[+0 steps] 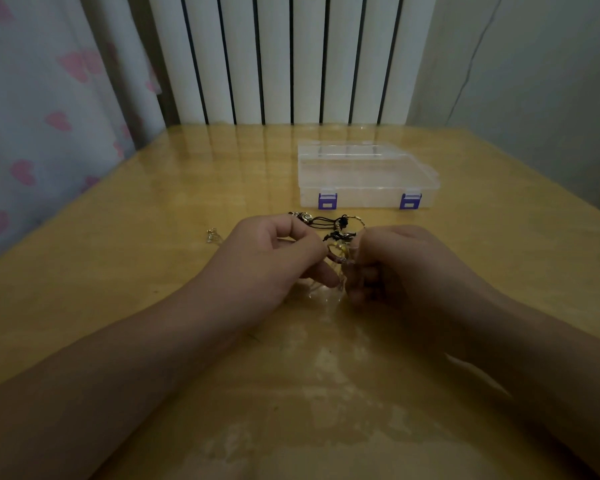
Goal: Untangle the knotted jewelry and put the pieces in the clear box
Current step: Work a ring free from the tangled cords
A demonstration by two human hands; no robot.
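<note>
Both hands meet at counter centre over the knotted jewelry (pixel 329 233), a tangle of black cord, gold chain & small charms lying just in front of the clear box (pixel 366 174). Left hand (pixel 274 258) has its fingers curled in, thumb & forefinger pinching a strand at the tangle's left side; one finger sticks out lower down toward the right hand. Right hand (pixel 392 268) also curled, fingertips pinching thin gold strands at the tangle's right side; exact grip hard to tell, dim light. Hands nearly touching, tangle strung btwn them, part of it resting on the counter (pixel 153 237). Clear box sits beyond the hands, lid down, two purple latches (pixel 327 200) facing the person. A small gold piece (pixel 212 234) lies apart, left of the left hand. Behind the counter: white radiator (pixel 278 57), heart-print curtain (pixel 49 98) at left.
</note>
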